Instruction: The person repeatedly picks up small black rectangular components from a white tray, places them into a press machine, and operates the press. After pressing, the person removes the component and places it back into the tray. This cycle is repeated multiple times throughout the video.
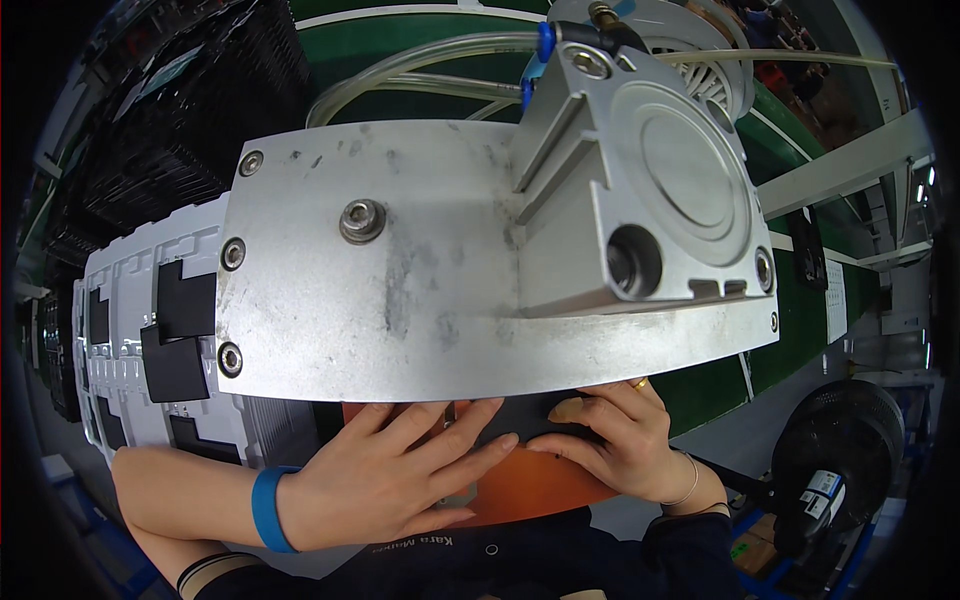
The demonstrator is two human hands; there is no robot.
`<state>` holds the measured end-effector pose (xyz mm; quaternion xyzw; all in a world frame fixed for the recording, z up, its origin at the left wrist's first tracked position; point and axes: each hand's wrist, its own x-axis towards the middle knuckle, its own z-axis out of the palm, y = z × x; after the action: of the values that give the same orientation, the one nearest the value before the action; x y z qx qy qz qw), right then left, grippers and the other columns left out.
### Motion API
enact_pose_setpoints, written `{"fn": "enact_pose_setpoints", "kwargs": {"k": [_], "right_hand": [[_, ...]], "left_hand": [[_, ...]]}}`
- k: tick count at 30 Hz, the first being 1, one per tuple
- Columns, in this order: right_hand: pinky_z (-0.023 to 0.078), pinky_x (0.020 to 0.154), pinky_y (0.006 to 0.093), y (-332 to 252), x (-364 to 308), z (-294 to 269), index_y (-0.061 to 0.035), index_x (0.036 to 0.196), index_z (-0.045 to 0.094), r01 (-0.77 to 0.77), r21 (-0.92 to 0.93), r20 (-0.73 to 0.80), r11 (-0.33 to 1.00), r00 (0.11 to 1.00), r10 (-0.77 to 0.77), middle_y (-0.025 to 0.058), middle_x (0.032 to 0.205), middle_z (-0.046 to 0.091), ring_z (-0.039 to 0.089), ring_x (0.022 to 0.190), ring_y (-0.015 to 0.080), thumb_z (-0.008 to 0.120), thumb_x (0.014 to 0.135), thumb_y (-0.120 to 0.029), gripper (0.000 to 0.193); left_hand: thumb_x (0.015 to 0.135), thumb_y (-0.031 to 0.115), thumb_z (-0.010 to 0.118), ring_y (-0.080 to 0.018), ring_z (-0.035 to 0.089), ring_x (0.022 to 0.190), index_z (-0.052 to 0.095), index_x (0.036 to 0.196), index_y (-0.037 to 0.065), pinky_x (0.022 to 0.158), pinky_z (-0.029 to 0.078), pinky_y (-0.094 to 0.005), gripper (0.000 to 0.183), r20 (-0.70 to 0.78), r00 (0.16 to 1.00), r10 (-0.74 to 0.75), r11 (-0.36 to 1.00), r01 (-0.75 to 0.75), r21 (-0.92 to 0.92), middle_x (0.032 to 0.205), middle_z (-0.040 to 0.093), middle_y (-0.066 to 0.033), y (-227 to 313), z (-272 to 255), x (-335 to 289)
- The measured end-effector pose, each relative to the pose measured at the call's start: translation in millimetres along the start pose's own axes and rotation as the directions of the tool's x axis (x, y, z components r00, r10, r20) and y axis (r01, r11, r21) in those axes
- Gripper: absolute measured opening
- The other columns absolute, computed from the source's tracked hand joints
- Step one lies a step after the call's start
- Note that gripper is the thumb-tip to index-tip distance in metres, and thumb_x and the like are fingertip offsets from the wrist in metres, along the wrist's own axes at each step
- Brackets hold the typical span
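Note:
Below the front edge of a silver metal press plate (450, 260), my left hand (390, 475) lies with its fingers stretched and apart. Its fingertips reach over an orange surface (550, 490) and the side of a flat black piece (522, 420). My right hand (620, 440) is closed, thumb and curled fingers on the right edge of that black piece. Some of its fingers pass under the metal plate. The plate hides the far part of the black piece and whatever lies beneath. A small pale metallic part (460, 497) shows partly under my left fingers.
A square air cylinder (680, 190) stands on the plate's right, with clear hoses (430, 50) behind. White trays (125, 270) with black cut pieces (175, 368) are at left, near stacked black crates (170, 120). A white reel (690, 30) sits at the back; a black round machine (840, 450) stands right.

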<state>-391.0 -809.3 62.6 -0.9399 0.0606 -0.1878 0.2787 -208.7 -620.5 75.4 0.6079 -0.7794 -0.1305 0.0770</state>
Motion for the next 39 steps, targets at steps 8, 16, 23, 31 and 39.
{"fn": "enact_pose_setpoints", "kwargs": {"k": [8, 16, 23, 31, 39], "right_hand": [[0.049, 0.079, 0.0334, 1, 0, -1, -0.0069, 0.083, 0.068, 0.002, -0.002, 0.019, 1.0, 1.0, -0.002, 0.0093, 0.097, 0.066, 0.063, 0.086, 0.0248, 0.086, 0.067, -0.022, 0.028], [0.048, 0.079, 0.033, -1, 1, -2, -0.008, 0.08, 0.066, -0.008, 0.003, 0.024, 1.0, 1.0, 0.008, 0.0082, 0.098, 0.066, 0.063, 0.086, 0.0245, 0.086, 0.067, -0.023, 0.028], [0.048, 0.08, 0.0335, -1, 2, -2, -0.0072, 0.079, 0.064, 0.005, -0.016, 0.032, 1.0, 0.999, -0.005, 0.0087, 0.105, 0.067, 0.059, 0.093, 0.0256, 0.085, 0.067, -0.021, 0.028], [0.045, 0.085, 0.0392, 2, 5, -2, -0.0061, 0.087, 0.061, 0.026, 0.04, 0.067, 0.999, 0.997, -0.028, 0.0095, 0.114, 0.059, 0.055, 0.1, 0.0297, 0.082, 0.071, -0.016, 0.028], [0.045, 0.084, 0.0376, -10, 15, -19, -0.0051, 0.097, 0.057, -0.143, 0.167, 0.218, 0.976, 0.97, 0.105, 0.0088, 0.107, 0.056, 0.055, 0.097, 0.0289, 0.08, 0.072, -0.006, 0.034]], "left_hand": [[0.087, 0.058, 0.059, -0.0403, 0.039, 0.132, 0.052, 0.14, 0.025, 0.103, 0.037, -0.0545, 0.062, 0.002, 1.0, -0.003, 1.0, 0.003, 0.008, 0.15, 0.039, -0.0151, 1, -1, 1], [0.088, 0.056, 0.059, -0.0398, 0.039, 0.132, 0.053, 0.14, 0.024, 0.102, 0.039, -0.0538, 0.061, -0.011, 1.0, -0.005, 1.0, 0.005, -0.001, 0.15, 0.039, -0.0153, 1, 0, 0], [0.087, 0.053, 0.062, -0.0394, 0.04, 0.133, 0.054, 0.138, 0.023, 0.102, 0.04, -0.0532, 0.06, -0.023, 0.999, -0.024, 0.999, 0.024, -0.029, 0.15, 0.04, -0.0148, 3, 0, 1], [0.087, 0.052, 0.062, -0.0398, 0.038, 0.135, 0.054, 0.137, 0.021, 0.106, 0.037, -0.0539, 0.059, -0.079, 0.997, -0.014, 0.999, 0.012, -0.031, 0.15, 0.039, -0.015, 1, 3, 1], [0.087, 0.049, 0.065, -0.0336, 0.049, 0.123, 0.059, 0.13, 0.015, 0.094, 0.042, -0.0442, 0.056, -0.268, 0.962, 0.041, 0.996, -0.061, -0.064, 0.138, 0.05, -0.0145, 2, -2, -2]]}}
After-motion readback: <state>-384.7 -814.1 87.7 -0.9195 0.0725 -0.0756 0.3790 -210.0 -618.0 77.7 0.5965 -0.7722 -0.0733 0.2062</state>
